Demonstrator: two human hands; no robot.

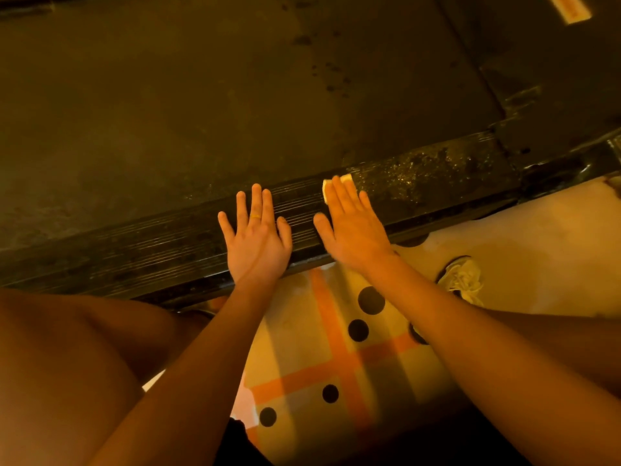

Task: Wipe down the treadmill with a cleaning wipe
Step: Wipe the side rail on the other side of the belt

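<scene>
The treadmill's wide dark belt [201, 95] fills the upper part of the head view. Its ribbed black side rail [134, 243] runs diagonally from lower left to upper right. My left hand [257, 237] rests flat on the rail with fingers straight and spread, a ring on one finger. My right hand [353, 223] lies flat just to the right, pressing a pale folded cleaning wipe [326, 190] against the rail; only the wipe's edges show past my fingertips. The rail right of the wipe [420, 169] looks wet and speckled.
Below the rail lies a pale floor mat [521, 230] with orange tape lines [339, 358] and black dots. A light sneaker [463, 277] sits on the mat at the right. My bare knee [60, 364] fills the lower left. The treadmill's dark frame end [554, 112] rises at upper right.
</scene>
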